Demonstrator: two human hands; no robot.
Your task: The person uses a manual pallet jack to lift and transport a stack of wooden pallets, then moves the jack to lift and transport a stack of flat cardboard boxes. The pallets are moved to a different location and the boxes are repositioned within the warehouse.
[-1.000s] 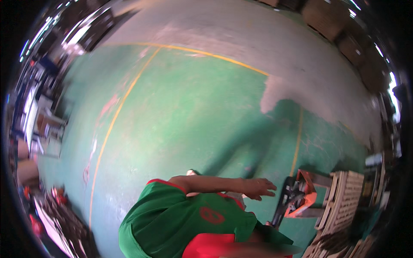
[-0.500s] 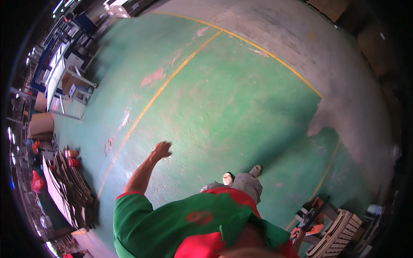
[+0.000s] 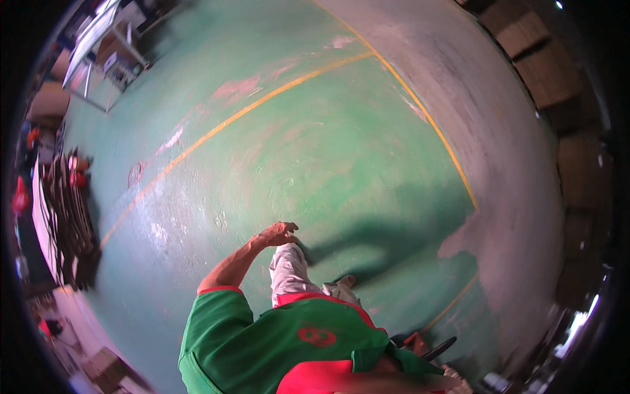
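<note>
My left hand (image 3: 278, 234) is held out over the green floor in front of my left leg. It holds nothing, and its fingers are loosely bent and a little apart. My right hand is hidden behind the green-and-red shirt (image 3: 275, 341) at the lower right. Just past that sleeve a black bar-like handle (image 3: 440, 349) sticks out, with an orange-red part (image 3: 416, 341) beside it. Whether my right hand touches the handle cannot be seen. My legs in pale trousers (image 3: 289, 270) are in mid-stride.
Yellow lines (image 3: 252, 105) cross the green floor (image 3: 289, 157), which meets grey concrete (image 3: 518, 171) on the right. A stack of flat brown sheets (image 3: 69, 217) stands at the left, a metal-framed table (image 3: 88, 62) at the upper left. Brown cartons (image 3: 548, 72) line the right edge.
The view has turned right and my legs have stepped. My left hand has swung rightward to my leg. My right hand, earlier seen at the black handle, is now out of sight.
</note>
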